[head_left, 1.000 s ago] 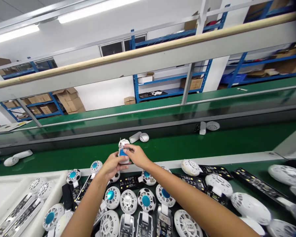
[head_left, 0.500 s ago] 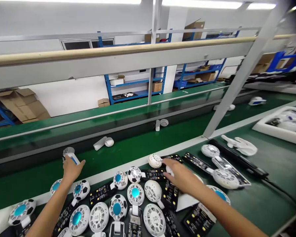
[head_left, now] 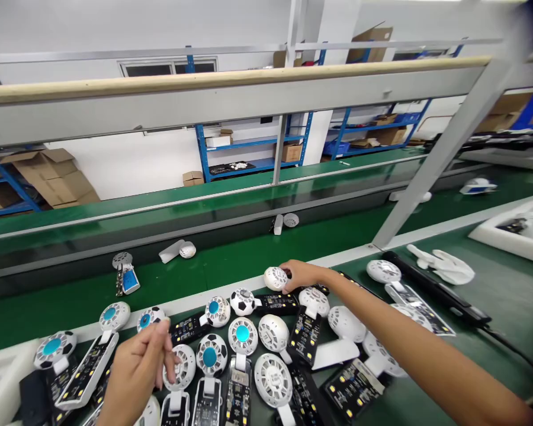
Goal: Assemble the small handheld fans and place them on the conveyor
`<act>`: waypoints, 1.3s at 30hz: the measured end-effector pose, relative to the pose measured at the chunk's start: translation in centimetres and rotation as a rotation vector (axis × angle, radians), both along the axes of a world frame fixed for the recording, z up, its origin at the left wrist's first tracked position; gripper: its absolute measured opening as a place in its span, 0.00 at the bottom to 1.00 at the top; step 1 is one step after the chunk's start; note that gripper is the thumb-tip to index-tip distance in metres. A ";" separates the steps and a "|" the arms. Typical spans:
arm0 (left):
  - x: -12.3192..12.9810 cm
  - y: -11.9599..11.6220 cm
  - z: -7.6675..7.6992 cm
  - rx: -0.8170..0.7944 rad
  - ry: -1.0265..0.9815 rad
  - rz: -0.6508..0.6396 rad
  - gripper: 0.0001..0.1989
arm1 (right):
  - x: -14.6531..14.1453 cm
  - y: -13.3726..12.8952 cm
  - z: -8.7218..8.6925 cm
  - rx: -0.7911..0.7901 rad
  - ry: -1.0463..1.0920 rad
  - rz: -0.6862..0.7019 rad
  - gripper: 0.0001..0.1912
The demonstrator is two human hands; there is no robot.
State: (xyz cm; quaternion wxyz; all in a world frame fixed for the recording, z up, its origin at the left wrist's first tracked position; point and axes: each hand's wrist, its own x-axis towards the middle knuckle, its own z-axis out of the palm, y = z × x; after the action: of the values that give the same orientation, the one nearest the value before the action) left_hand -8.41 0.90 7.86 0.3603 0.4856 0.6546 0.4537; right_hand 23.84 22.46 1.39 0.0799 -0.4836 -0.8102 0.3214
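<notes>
Gripping a white vented head (head_left: 275, 278) at the far edge of the tabletop (head_left: 513, 319), right hand (head_left: 304, 276) clamped at its side; left hand (head_left: 135, 364), half-curled, digits apart, over a vented disc (head_left: 187, 367), contact unclear.

From where I stand, the bench (head_left: 510, 319) has a smooth green top with faint sheen, its far edge finished in a satin metal strip (head_left: 346, 255). Along that edge, the white round housing (head_left: 275, 278) looks like smooth plastic; nearer, a blue disc (head_left: 243, 333) is glossy. Rail (head_left: 231, 77) beyond: pale, matt wood.
</notes>
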 end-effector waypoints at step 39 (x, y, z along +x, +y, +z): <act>10.4 -6.2 -6.2 -0.118 -0.026 -0.032 0.28 | -13.6 -22.8 3.3 -0.502 0.931 -0.694 0.35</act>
State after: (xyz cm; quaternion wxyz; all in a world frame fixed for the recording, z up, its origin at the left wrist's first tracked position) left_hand 2.03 -5.33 1.64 0.4038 0.4679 0.6677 0.4150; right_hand 10.28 -0.39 4.67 0.4078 -0.5316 -0.3864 0.6339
